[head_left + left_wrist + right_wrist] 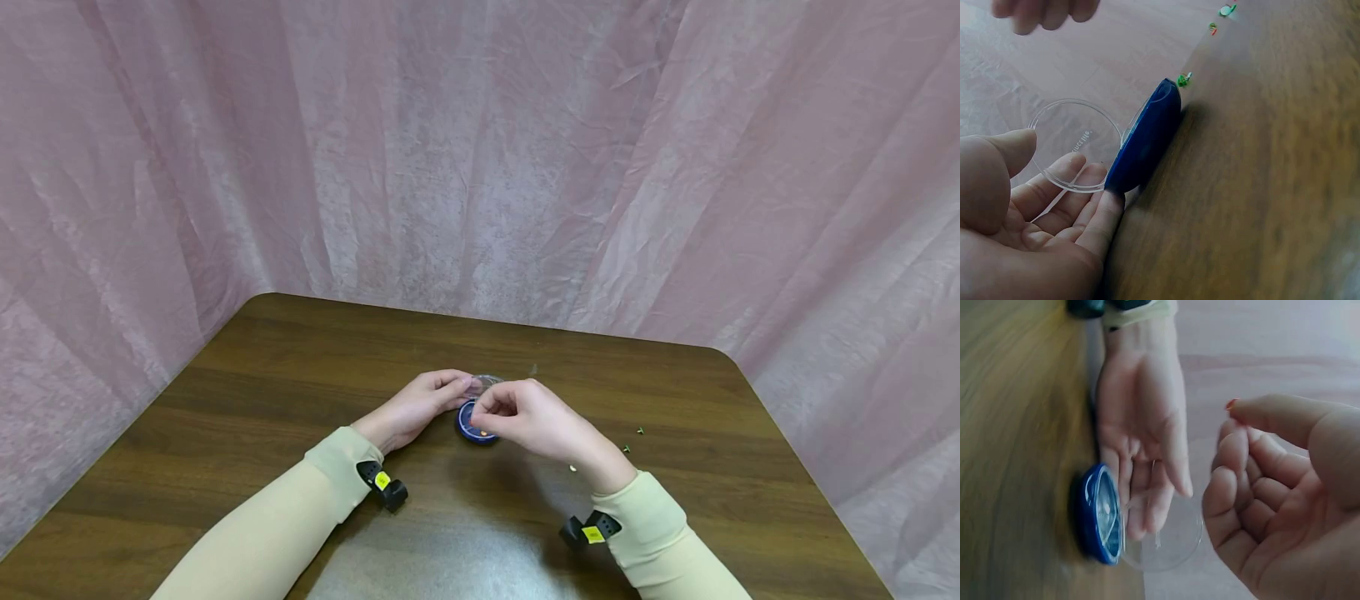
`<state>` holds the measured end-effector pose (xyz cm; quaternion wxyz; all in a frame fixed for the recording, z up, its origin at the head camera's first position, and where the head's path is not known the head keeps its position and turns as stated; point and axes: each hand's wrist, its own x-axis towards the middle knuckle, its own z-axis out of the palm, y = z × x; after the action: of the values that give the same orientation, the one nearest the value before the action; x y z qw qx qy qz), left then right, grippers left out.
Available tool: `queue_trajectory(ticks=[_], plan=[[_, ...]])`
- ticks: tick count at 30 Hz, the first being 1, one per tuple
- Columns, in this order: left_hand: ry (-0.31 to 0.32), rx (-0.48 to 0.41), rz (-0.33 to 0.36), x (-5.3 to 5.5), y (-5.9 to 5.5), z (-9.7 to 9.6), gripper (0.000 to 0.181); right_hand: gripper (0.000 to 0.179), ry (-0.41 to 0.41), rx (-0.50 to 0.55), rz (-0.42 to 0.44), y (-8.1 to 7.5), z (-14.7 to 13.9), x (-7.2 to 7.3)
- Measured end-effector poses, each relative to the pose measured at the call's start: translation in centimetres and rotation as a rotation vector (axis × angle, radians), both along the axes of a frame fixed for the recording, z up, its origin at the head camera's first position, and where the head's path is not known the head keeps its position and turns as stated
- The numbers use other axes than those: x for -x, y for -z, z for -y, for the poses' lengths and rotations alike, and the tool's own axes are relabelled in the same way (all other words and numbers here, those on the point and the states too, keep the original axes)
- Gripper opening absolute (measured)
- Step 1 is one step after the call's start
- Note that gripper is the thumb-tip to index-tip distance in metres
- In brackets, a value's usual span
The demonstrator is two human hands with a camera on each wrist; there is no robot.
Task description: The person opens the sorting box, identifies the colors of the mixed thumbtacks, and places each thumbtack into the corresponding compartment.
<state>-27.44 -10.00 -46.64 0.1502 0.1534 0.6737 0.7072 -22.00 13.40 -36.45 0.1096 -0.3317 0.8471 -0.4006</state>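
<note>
A round blue case [463,431] lies on the table with its clear hinged lid [1094,112] raised. My left hand [415,410] holds the lid between thumb and fingers, and one fingertip touches the case's side. Above the case is my right hand [542,419], thumb and index finger pinching a small orange thumbtack [1231,404]. A little orange piece [483,433] shows in the case; the rest of the inside is partly covered by the right hand.
On the brown table [300,358], two green thumbtacks, one nearer [627,449] and one farther [641,431], lie to the right. A pale tack [572,468] is by the right wrist. Beyond the case sits a small clear piece [534,368]. Pink curtains [465,167] hang behind.
</note>
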Motion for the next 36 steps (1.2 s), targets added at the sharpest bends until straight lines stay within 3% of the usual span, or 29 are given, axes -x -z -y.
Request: queue_trajectory(ticks=[7, 12, 17, 20, 25, 32, 36], plan=[[-0.006, -0.011, 0.005, 0.0, 0.0, 0.0, 0.038, 0.016, 0.005, 0.218, 0.241, -1.0, -0.3, -0.6], [-0.012, -0.001, 0.010, 0.0, 0.0, 0.0, 0.038, 0.020, -0.048, 0.356, 0.307, -1.2, -0.3, -0.7], [0.001, 0.010, 0.003, 0.0, -0.1, 0.0, 0.038, 0.008, -0.107, 0.501, 0.388, -1.4, -0.3, -0.8], [0.011, 0.014, -0.004, -0.1, -0.2, 0.0, 0.038, 0.010, -0.141, 0.563, 0.442, -1.5, -0.5, -0.9], [0.011, 0.011, -0.004, -0.2, -0.4, 0.0, 0.039, 0.019, -0.209, 0.625, 0.491, -1.6, -0.6, -0.9], [0.008, -0.006, -0.008, 0.0, -0.2, -0.2, 0.038, 0.018, -0.379, 0.686, 0.514, -1.7, -0.9, -0.9], [0.005, 0.002, -0.002, 0.0, -0.2, -0.2, 0.038, 0.015, -0.412, 0.689, 0.520, -1.7, -0.9, -1.0]])
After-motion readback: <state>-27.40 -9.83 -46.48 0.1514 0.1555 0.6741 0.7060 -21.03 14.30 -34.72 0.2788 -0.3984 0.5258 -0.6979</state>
